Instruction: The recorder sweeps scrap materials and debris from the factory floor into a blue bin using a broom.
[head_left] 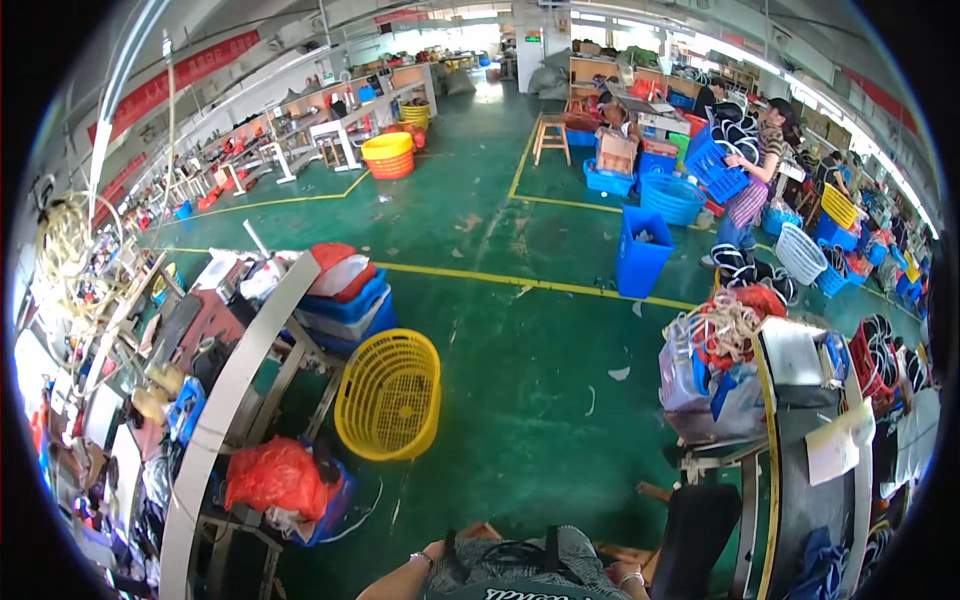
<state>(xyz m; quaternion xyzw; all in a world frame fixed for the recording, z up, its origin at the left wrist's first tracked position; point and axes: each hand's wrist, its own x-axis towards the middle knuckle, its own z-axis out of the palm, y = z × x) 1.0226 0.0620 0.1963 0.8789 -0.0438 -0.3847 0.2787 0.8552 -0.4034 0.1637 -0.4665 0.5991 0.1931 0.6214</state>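
Observation:
Low in the picture my left hand (435, 550) shows only near the wrist, where a band sits. It is beside my patterned grey clothing (575, 550), and its fingers are hidden. At the other side of my body, my right hand (628, 574) is partly visible with a bracelet at the wrist; its fingers cannot be made out. Brown wooden pieces (482, 531) show close to my left hand, and another wooden piece (625, 553) lies just beyond my right hand. Whether either hand touches the wood, I cannot tell.
A yellow basket (425, 440) stands ahead-left, beside a workbench (215, 430) and a red bag (275, 478). On the right are a black seat back (697, 540) and another bench (800, 440). Farther off, a blue bin (643, 265) stands near a person (765, 160) carrying a blue basket (712, 168).

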